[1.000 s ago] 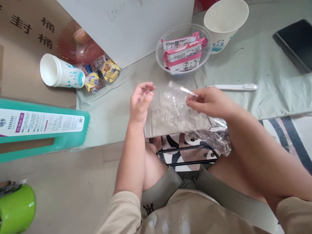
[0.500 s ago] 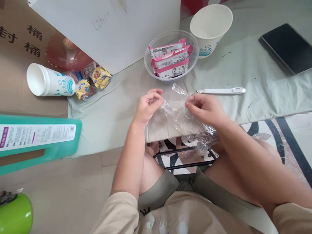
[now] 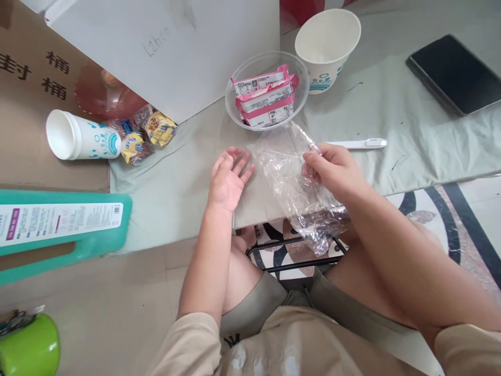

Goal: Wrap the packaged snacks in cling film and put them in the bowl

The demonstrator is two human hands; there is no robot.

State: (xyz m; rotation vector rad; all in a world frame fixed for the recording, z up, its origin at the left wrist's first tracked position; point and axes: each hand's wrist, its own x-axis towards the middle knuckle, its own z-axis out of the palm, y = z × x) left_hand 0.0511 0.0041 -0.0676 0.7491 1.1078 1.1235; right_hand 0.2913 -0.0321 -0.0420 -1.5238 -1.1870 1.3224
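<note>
Pale green cloth [image 3: 410,130] covers the low table, the biggest surface in view, with brown cardboard [image 3: 23,130] and a white board [image 3: 188,47] behind it and a teal jug [image 3: 62,224] lying at the near left. Smaller again are a dark tablet [image 3: 454,73] at far right, an upright paper cup [image 3: 326,44], and a clear bowl [image 3: 297,73] just beside it holding pink packets [image 3: 264,96]. A second cup [image 3: 78,138] lies on its side near some yellow snack packs [image 3: 156,130], and a slim white pen [image 3: 356,143] rests behind the right hand.

That right hand [image 3: 332,169] is closed in a pinch on the upper edge of a crumpled clear plastic bag [image 3: 297,193], which drapes from the table's front edge down toward the knees. The left hand [image 3: 229,180] lies flat with spread fingers, palm up, holding nothing, just beside the bag's left edge but apart from it.

By my reading the bag is being opened or straightened, one side gripped and the other free. Finding the mouth would call for the left fingers to catch the opposite layer and draw it away from the right.

The film is so transparent that I cannot tell whether anything is inside, and its lower end blurs into the patterned seat [image 3: 282,250]. The green object [image 3: 27,344] at bottom left is cut off
</note>
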